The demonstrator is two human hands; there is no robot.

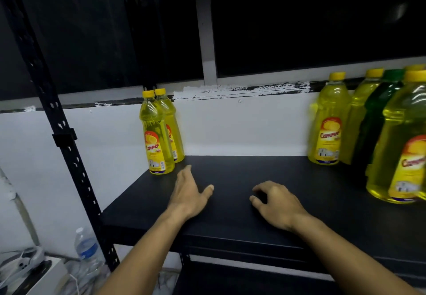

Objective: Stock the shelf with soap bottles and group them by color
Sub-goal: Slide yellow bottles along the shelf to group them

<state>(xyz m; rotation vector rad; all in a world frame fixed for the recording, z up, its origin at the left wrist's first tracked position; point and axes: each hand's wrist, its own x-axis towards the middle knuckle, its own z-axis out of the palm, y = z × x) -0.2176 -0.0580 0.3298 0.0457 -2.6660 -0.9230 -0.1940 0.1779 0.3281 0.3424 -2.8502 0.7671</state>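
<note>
Two yellow soap bottles stand upright, one behind the other, at the back left corner of the black shelf. At the right stands a mixed cluster: several yellow bottles and one green bottle between them, with a large yellow one nearest me. My left hand hovers flat over the shelf, fingers straight, just right of the two left bottles and holding nothing. My right hand is beside it over the shelf's middle, fingers loosely curled, empty.
A black perforated upright post frames the shelf's left side. A white wall runs behind. Below left, on the floor, stands a clear water bottle among clutter. A lower shelf shows beneath the front edge.
</note>
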